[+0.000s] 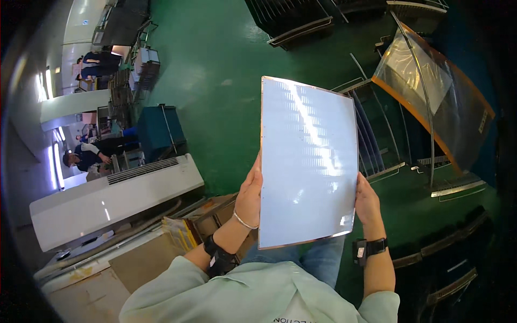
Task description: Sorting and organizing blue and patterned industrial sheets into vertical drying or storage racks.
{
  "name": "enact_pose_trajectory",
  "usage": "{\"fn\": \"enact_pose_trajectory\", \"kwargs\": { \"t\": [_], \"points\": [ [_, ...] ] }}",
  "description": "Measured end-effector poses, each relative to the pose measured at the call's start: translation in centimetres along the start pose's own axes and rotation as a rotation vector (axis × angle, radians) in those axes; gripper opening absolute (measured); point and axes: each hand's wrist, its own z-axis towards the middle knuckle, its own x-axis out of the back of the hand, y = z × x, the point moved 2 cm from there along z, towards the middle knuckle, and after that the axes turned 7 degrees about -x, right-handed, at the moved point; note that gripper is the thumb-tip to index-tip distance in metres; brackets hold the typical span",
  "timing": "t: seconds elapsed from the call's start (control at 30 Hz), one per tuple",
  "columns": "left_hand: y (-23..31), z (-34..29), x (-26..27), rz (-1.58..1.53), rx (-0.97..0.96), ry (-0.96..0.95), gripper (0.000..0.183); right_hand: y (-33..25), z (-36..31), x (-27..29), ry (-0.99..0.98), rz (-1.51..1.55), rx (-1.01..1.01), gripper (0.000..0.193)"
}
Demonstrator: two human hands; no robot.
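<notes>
The green floor [215, 54] spreads widest, with a dark slotted rack [291, 24] at the far edge and a clear, orange-edged sheet [458, 97] over the racking on the right. A long white unit [124, 202] with a slotted grille sits on the left. Next in size is the glossy pale panel [307, 156], held up in front of the person's body, its face catching bright reflections. A smaller rack of thin upright sheets [368, 132] stands beyond its right edge.

The left hand [250, 194] grasps the panel's left edge and the right hand [367, 199] its right edge, fingers partly hidden behind it. Picking up looks done: the panel appears clear of any support but the hands. Setting it down seems left; whether its face has been checked or treated, I cannot tell.
</notes>
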Motion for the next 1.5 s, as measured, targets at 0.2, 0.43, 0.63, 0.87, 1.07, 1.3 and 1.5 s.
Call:
{"fn": "enact_pose_trajectory", "kwargs": {
  "t": [0.2,0.43,0.63,0.87,1.07,1.3,1.5],
  "points": [
    [-0.8,-0.8,-1.9,0.144,0.004,-0.004,0.047,0.2,-0.6,1.8,0.044,-0.03,0.075,0.042],
    [-1.0,-1.8,-1.6,0.29,-0.072,0.036,0.046,-0.7,-2.1,2.0,-0.046,0.102,0.066,0.047],
    [0.0,-2.2,-1.0,0.376,-0.163,0.015,0.046,-0.9,-2.4,2.3,-0.145,0.205,0.074,0.044],
    [3.1,-2.5,-2.0,0.322,-0.159,0.006,0.044,-1.5,-2.6,1.7,-0.287,0.576,-0.038,0.056],
    [4.5,-3.1,-1.1,0.263,-0.116,0.074,0.051,-2.0,-3.3,0.2,-0.351,0.767,-0.021,0.068],
    [5.7,-3.7,-2.9,0.207,-0.133,0.048,0.051,-2.7,-4.8,-0.6,-0.353,0.802,0.024,0.072],
    [5.9,-3.9,-2.9,0.216,-0.144,0.068,0.05,-2.6,-4.9,-0.5,-0.368,0.823,0.037,0.072]
  ]
}}
